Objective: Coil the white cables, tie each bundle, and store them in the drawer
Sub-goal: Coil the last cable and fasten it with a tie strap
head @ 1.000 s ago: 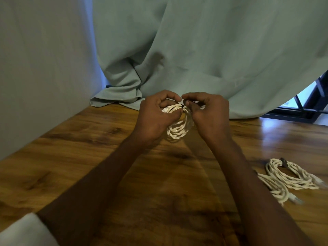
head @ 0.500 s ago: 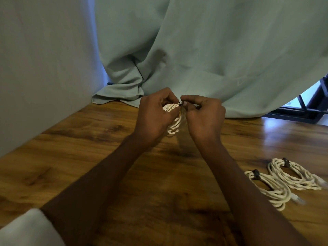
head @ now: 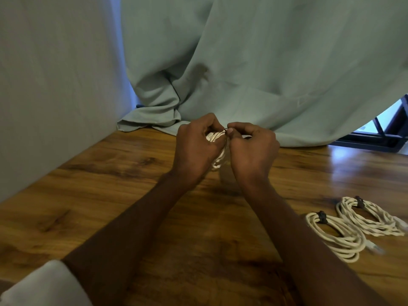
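Observation:
A coiled white cable bundle [head: 219, 156] hangs between my two hands above the wooden table [head: 110, 195]. My left hand [head: 195, 149] grips the coil's top, fingers curled round it. My right hand [head: 251, 149] pinches a thin dark tie [head: 225, 129] at the top of the coil, thumb and forefinger tips together. Most of the coil is hidden behind my hands. Two more white cable bundles lie on the table at the right, one nearer [head: 337, 236] and one farther right [head: 373, 217], each bound with a dark tie. No drawer is in view.
A pale green curtain [head: 242, 74] drapes onto the table's far edge. A grey wall [head: 55, 85] stands along the left side. A dark window frame [head: 379, 138] shows at the right behind the curtain.
My hands have drawn closer together at the coil's top and the coil is more hidden. The view has shifted slightly, so the nearer tied bundle on the right shows in full.

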